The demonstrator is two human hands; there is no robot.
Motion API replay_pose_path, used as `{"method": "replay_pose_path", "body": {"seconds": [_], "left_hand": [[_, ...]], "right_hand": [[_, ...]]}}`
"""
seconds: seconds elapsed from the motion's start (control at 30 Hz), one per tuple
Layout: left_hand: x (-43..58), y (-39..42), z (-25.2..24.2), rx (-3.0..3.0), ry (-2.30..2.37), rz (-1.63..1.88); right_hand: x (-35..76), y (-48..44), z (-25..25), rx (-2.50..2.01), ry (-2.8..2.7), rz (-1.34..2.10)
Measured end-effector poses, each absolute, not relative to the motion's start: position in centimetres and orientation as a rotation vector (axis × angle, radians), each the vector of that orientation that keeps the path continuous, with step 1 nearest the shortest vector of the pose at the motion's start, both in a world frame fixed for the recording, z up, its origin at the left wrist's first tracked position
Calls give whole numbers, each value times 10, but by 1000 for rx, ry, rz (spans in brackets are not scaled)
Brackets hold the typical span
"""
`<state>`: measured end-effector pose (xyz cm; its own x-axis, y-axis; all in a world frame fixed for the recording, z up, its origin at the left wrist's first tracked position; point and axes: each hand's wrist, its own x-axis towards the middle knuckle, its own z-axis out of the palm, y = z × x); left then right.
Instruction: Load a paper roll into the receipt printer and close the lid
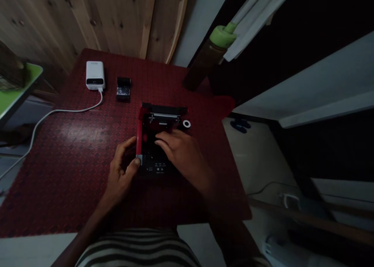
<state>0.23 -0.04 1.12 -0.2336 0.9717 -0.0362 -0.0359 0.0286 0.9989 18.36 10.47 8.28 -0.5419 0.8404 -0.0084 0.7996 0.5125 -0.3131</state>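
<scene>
My left grip (120,171) rests spread against the red-edged device (139,136); my right grip (181,151) partly hides it, whether pinching anything in this gloom I cannot tell

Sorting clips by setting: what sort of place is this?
Probably a room in a home, though a small workshop can't be ruled out. Signs: the table with a red patterned cover, the knotty wood panelling behind it, and what look like slippers on the floor.

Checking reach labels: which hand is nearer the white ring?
Right: the right hand is beside the white ring, over the open device; the left hand is farther, at the device's left side.
</scene>
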Motion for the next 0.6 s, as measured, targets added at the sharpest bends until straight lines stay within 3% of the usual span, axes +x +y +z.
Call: {"method": "replay_pose_path", "body": {"seconds": [0.13,0.33,0.47,0.6], "left_hand": [[1,0,7,1047,1355,1380],[-1,-1,2,1053,1350,1389],[0,0,3,1074,1348,1386],[0,1,5,1079,1317,1391]], "right_hand": [[153,121,101,-1604,-2965,364],[144,127,110,-1570,-3042,365],[159,110,116,-1644,-2867,331],[209,84,120,-1336,-2416,399]]}}
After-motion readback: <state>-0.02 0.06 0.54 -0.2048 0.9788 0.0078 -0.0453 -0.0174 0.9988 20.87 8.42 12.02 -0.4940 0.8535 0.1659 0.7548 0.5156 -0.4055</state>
